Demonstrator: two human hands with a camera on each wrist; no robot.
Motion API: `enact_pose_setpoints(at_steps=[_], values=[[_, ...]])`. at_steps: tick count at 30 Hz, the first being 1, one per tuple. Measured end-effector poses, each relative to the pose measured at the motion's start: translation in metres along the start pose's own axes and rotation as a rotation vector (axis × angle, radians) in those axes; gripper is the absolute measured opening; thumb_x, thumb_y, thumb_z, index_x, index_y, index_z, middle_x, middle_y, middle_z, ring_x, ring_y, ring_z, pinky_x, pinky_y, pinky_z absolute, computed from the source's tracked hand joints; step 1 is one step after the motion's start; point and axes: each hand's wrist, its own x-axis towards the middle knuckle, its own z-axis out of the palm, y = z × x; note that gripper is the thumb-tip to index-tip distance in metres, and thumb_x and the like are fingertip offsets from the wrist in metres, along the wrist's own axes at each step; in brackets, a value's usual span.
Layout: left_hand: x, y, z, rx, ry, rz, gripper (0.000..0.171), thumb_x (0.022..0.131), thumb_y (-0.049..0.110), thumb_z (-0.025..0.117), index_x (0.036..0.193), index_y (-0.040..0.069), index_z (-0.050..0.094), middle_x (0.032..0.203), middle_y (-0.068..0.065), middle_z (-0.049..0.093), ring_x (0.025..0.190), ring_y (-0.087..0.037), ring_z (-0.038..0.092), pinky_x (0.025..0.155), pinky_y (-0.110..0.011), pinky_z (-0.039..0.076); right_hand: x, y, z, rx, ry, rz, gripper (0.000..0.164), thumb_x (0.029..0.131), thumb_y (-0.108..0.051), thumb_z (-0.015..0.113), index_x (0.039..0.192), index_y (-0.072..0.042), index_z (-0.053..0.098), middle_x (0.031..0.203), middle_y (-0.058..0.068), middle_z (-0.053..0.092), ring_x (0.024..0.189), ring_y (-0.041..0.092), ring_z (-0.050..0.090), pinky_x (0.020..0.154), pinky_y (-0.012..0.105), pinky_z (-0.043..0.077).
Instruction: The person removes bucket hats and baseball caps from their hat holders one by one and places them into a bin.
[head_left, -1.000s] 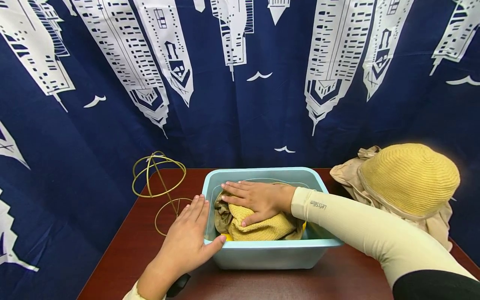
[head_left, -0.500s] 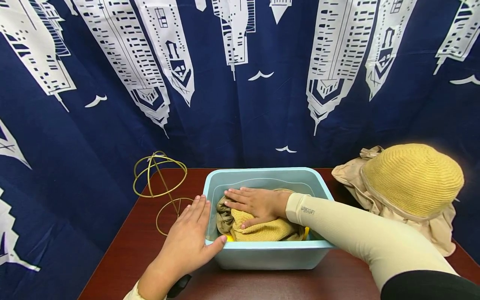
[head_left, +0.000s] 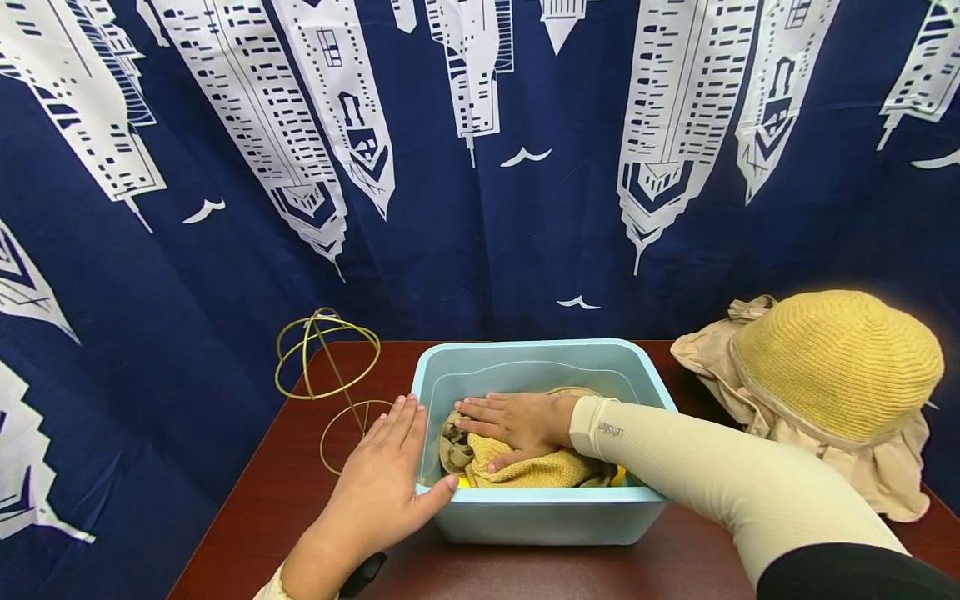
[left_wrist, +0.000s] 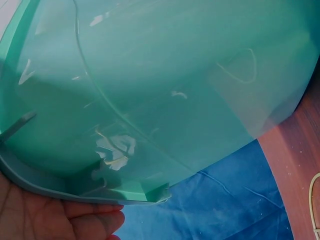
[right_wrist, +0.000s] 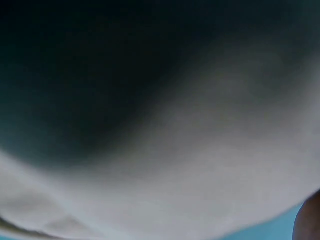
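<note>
One bin (head_left: pixel 536 518) holds yellow fabric (head_left: pixel 542 472).

A bin (head_left: pixel 540 518) stood on the table (head_left: pixel 255 492) before a curtain (head_left: pixel 487 250), a cloth bundle (head_left: pixel 543 472) inside it. Left was a wire stand (head_left: pixel 338 376); right, a hat (head_left: pixel 840 362).

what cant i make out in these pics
Head view: yellow knitted fabric, partly hidden by the right hand.
Head view: floor of the pale blue plastic tub, hidden by fabric.
Left wrist view: left hand, cut off by the edge.
Right wrist view: pale shape, too blurred to identify.
</note>
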Motion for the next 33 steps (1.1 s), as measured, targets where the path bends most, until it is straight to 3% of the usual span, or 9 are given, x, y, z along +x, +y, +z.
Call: enact_pose_setpoints(at_steps=[13, 19, 25, 33], values=[[0.000, 0.001, 0.001, -0.010, -0.003, 0.009, 0.087, 0.089, 0.062, 0.056, 0.141, -0.008, 0.049, 0.149, -0.023, 0.044, 0.142, -0.032, 0.035, 0.113, -0.049, 0.032, -0.005, -0.001, -0.017, 0.065, 0.024, 0.022, 0.081, 0.099, -0.066, 0.031, 0.160, -0.013, 0.020, 0.165, 0.012, 0.014, 0.150, 0.024, 0.014, 0.119, 0.040, 0.021], [0.000, -0.001, 0.000, -0.015, -0.005, 0.000, 0.087, 0.088, 0.060, 0.060, 0.141, -0.009, 0.049, 0.149, -0.024, 0.043, 0.142, -0.033, 0.035, 0.113, -0.050, 0.032, -0.005, 0.002, -0.050, 0.092, -0.028, 0.071, 0.079, 0.099, -0.066, 0.029, 0.160, -0.017, 0.019, 0.165, 0.007, 0.016, 0.150, 0.021, 0.015, 0.119, 0.039, 0.020], [0.000, 0.000, -0.002, -0.020, -0.008, 0.000, 0.087, 0.089, 0.060, 0.059, 0.141, -0.009, 0.048, 0.149, -0.025, 0.042, 0.142, -0.034, 0.036, 0.113, -0.050, 0.032, -0.016, 0.009, -0.090, 0.016, -0.091, 0.132, 0.071, 0.101, -0.063, 0.026, 0.160, -0.025, 0.021, 0.165, 0.006, 0.016, 0.150, 0.021, 0.014, 0.119, 0.041, 0.019], [0.000, 0.001, 0.000, -0.026, -0.007, -0.001, 0.087, 0.089, 0.058, 0.061, 0.141, -0.010, 0.048, 0.149, -0.026, 0.042, 0.142, -0.035, 0.035, 0.112, -0.050, 0.033, -0.052, 0.016, -0.110, -0.043, 0.037, 0.179, 0.068, 0.102, -0.060, 0.034, 0.158, -0.022, 0.030, 0.163, 0.010, 0.022, 0.149, 0.025, 0.020, 0.117, 0.048, 0.024]])
